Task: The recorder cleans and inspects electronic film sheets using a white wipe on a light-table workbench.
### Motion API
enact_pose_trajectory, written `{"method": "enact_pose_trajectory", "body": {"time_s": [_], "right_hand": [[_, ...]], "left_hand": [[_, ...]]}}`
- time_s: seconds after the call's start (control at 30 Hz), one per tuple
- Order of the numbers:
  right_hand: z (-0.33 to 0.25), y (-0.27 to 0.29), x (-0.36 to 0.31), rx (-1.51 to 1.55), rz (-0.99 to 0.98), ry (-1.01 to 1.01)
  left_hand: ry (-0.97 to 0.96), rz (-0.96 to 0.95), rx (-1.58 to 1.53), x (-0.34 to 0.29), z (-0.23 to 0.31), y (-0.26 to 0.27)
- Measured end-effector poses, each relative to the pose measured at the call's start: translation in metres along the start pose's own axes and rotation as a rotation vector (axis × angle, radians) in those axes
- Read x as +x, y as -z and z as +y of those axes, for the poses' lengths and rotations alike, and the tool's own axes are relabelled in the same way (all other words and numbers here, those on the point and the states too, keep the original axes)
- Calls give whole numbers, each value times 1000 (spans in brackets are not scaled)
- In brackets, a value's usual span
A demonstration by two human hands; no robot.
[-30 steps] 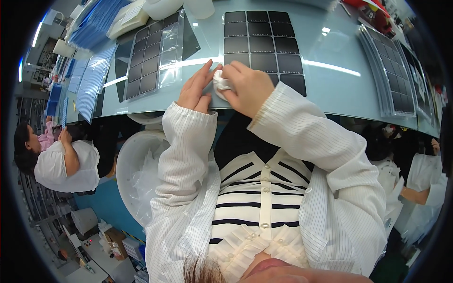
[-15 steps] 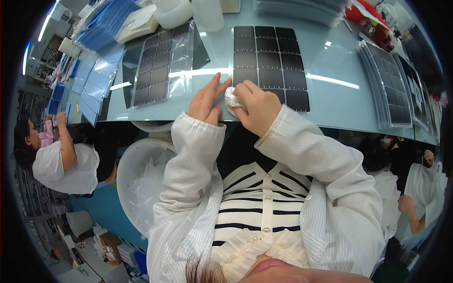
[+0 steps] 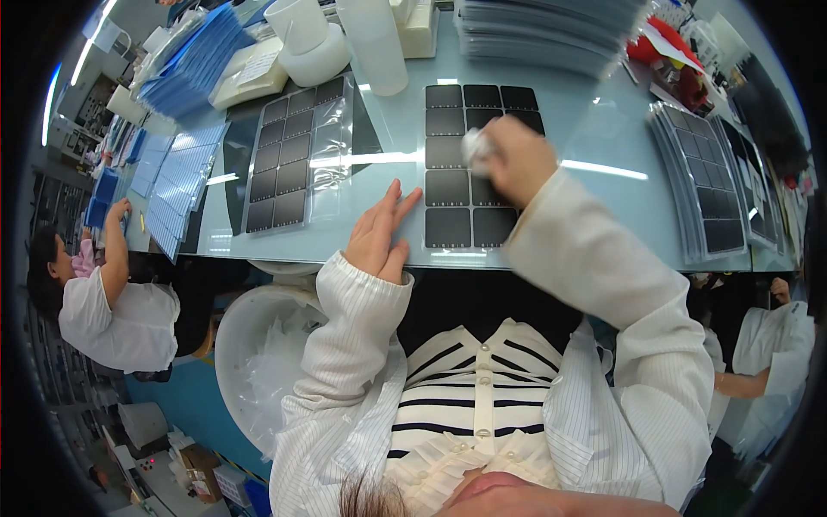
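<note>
A sheet of dark rounded panels point(image 3: 448, 188) lies on the glass tabletop in front of me. My right hand point(image 3: 517, 159), smeared by motion, grips a crumpled white wipe point(image 3: 475, 148) over the middle of this sheet. Its arm covers part of the sheet's right side. At the sheet's left edge my left hand point(image 3: 381, 233) rests near the front of the table, fingers stretched out and holding nothing. Left of that hand lies a similar dark panel sheet in a clear sleeve point(image 3: 280, 172).
Sleeved panel sheets point(image 3: 702, 181) are stacked at right. Clear sleeves point(image 3: 538, 39) pile up at the back, near a translucent bottle point(image 3: 372, 47). Blue sheets point(image 3: 194, 65) lie back left. A white bin point(image 3: 250, 345) stands below the table edge; a person point(image 3: 116, 302) sits at left.
My right hand has moved with the wipe from the sheet's front left to its middle, away from my left hand. The left hand stays at the sheet's left side. The view has shifted slightly.
</note>
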State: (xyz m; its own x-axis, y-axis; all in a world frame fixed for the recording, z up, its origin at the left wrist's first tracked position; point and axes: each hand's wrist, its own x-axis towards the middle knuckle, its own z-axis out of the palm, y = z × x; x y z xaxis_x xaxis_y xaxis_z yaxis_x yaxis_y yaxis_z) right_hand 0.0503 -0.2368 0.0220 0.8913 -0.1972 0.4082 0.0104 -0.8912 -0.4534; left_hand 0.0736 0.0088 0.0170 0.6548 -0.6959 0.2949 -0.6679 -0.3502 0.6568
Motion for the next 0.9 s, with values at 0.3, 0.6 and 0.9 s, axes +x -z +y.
{"method": "enact_pose_trajectory", "body": {"time_s": [0.3, 0.6, 0.9], "right_hand": [[-37, -12, 3, 162, -202, 143], [-43, -1, -18, 183, -368, 333], [-9, 7, -28, 305, -171, 187]], "left_hand": [[131, 51, -378, -5, -10, 2], [420, -74, -1016, -17, -14, 17], [724, -265, -1266, 14, -10, 25]]}}
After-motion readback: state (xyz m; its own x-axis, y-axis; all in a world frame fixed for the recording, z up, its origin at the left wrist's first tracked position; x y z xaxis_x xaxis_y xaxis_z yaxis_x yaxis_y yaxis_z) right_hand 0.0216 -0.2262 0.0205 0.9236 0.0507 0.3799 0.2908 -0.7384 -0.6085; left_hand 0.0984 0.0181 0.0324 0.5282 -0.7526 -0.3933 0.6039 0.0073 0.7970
